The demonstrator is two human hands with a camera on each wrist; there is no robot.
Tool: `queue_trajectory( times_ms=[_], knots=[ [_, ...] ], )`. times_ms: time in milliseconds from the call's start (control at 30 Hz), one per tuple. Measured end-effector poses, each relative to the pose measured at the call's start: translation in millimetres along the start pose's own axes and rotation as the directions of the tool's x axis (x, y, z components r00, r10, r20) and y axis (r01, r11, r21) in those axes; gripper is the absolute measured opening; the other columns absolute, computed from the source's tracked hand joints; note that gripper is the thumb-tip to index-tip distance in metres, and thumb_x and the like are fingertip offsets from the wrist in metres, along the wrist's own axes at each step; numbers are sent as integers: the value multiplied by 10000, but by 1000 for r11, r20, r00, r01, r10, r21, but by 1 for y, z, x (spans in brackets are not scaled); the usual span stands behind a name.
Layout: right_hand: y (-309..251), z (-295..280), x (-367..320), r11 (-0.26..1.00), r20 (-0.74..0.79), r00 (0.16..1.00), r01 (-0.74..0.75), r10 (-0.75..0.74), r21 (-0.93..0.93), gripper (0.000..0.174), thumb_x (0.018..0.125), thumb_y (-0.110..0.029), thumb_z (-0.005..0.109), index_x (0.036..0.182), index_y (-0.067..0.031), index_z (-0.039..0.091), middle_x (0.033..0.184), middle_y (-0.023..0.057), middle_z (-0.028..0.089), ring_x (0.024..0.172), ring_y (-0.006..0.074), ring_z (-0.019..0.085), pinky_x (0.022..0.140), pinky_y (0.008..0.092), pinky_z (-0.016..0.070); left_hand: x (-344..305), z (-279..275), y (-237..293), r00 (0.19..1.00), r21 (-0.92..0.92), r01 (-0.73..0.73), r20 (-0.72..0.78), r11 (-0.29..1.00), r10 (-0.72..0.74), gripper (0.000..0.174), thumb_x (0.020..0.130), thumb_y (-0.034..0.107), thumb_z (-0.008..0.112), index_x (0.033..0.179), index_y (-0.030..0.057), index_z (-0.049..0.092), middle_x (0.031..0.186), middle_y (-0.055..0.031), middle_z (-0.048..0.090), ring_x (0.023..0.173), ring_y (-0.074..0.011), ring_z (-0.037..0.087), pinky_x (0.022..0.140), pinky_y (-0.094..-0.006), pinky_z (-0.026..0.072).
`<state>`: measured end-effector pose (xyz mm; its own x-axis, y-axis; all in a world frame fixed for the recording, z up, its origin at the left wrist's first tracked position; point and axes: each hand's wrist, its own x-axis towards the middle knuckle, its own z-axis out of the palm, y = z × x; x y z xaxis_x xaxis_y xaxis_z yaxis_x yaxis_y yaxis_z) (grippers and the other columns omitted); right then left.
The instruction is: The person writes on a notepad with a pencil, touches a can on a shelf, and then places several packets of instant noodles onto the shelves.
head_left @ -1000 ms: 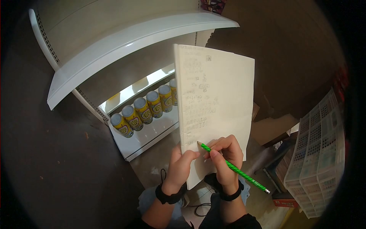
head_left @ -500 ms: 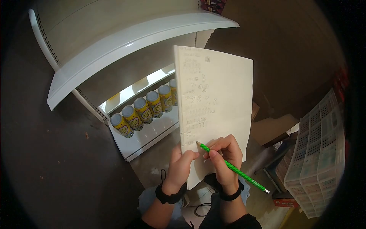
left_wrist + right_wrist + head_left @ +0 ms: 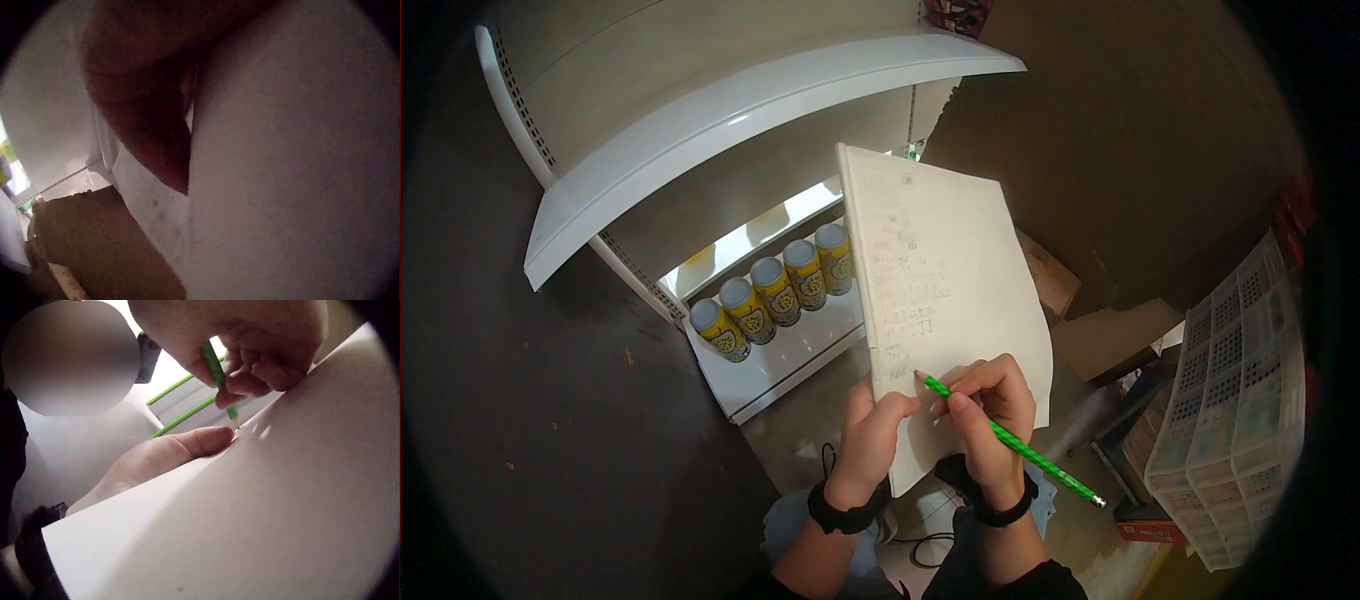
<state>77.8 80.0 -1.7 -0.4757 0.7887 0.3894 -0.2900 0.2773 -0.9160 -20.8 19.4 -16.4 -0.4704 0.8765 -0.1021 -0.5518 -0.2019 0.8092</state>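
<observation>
In the head view my left hand point(image 3: 868, 445) grips a folded white notebook point(image 3: 985, 270) by its lower left edge, thumb on top of the page. Faint pencilled writing runs down the left side of that page. My right hand point(image 3: 998, 415) pinches a green pencil point(image 3: 1050, 468) whose tip is at the end of the lowest written line, close to the left thumb. The right wrist view also shows the pencil point(image 3: 215, 369) between thumb and fingers, over the paper point(image 3: 250, 506). In the left wrist view the fingers point(image 3: 140, 81) lie against the paper.
Several yellow cans point(image 3: 776, 290) stand in a row on the low white shelf point(image 3: 770, 372), with another white shelf point(image 3: 730, 120) above. A clear plastic crate point(image 3: 1225, 420) stands at right, near cardboard point(image 3: 1110, 340). A dark surface point(image 3: 580, 420) lies at left.
The notebook's top has tipped away and to the left, covering the farthest can. Both hands and the pencil tip have stayed in nearly the same place.
</observation>
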Motion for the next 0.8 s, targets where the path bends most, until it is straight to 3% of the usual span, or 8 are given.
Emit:
queue_trajectory(
  times_ms=[367,567,633,800],
  knots=[
    [0,1,-1,999,-65,998,4,-1,40,76,719,11,509,736,-14,439,659,61,548,589,87,485,550,200,382,-1,2,3,1000,1,-15,28,1000,15,321,678,9,432,988,-30,505,913,-89,551,807,-156,524,732,-250,401],
    [2,-1,-1,1000,-40,999,25,-25,3,80,715,13,518,739,-11,445,667,55,543,588,81,478,546,199,382,-1,1,3,999,2,-14,38,1000,14,314,681,7,431,984,-28,506,915,-85,551,808,-152,524,732,-250,403],
    [-1,-1,-1,995,-22,998,51,-54,-90,85,713,12,532,742,-6,453,674,53,540,591,79,475,542,199,385,-1,1,2,1000,-12,-4,16,1000,4,306,682,8,431,977,-26,506,910,-85,551,804,-154,524,729,-251,404],
    [-1,-1,-1,995,-22,998,53,-55,-79,87,715,8,540,743,-2,459,676,53,538,600,80,479,542,200,388,-1,0,2,1000,-13,11,13,1000,-11,299,683,11,431,971,-25,504,901,-84,549,798,-158,524,728,-253,406]
  ],
)
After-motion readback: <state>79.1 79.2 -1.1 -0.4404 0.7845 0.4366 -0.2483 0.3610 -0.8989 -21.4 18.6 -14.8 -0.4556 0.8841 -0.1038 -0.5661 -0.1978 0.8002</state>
